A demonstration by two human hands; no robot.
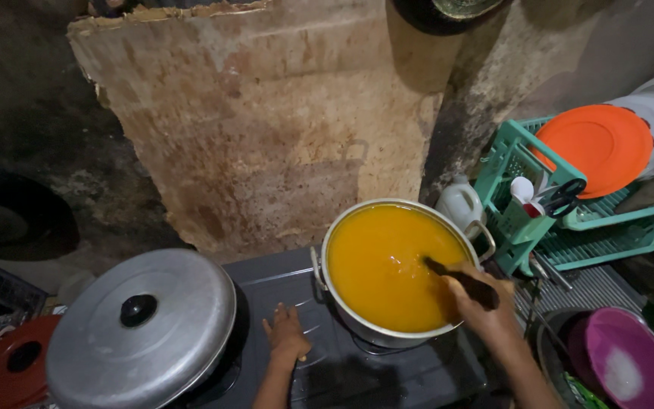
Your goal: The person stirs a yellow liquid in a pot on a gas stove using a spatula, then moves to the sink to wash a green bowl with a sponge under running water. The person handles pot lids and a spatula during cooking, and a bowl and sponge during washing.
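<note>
The left hand [287, 333] lies flat, palm down, fingers spread a little — the arm comes up straight from below. The right hand [478, 299] is curled in a fist — its forearm slants in from the lower right.

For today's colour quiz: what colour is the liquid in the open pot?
Orange-yellow liquid, seen in the head view.

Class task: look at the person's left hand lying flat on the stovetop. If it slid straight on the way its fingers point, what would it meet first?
The left hand points up-right, so probably the pot of orange liquid, at its lower wall; depth is hard to judge.
</note>
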